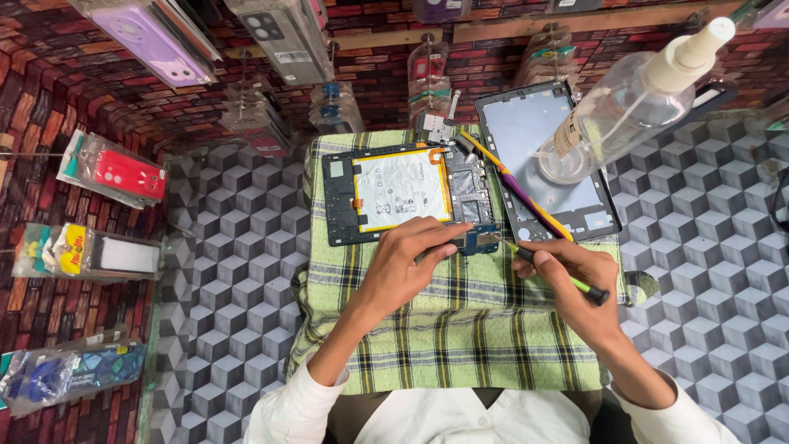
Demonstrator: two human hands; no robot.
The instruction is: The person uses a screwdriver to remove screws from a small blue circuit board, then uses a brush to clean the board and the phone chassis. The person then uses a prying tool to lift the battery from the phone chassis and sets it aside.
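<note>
The left hand (pixel 411 256) is curled, its fingertips pressing a small blue board (pixel 479 239) at the lower right corner of the open tablet (pixel 407 194), which lies on the green cloth (pixel 460 329) on the desk (pixel 238 271). The right hand (pixel 571 275) is closed around a thin green tool (pixel 567 279), whose tip touches the board. Its fingers hide part of the tool, and the board's parts are too small to make out.

Below our left hand (pixel 411 259) and right hand (pixel 571 284) the checked cloth (pixel 460 345) lies bare. Ahead of them the opened tablet (pixel 403 193), a yellow tool (pixel 514 185) and the back cover (pixel 546 164) crowd the way. Above our right hand a clear spray bottle (pixel 633 103) juts in.
</note>
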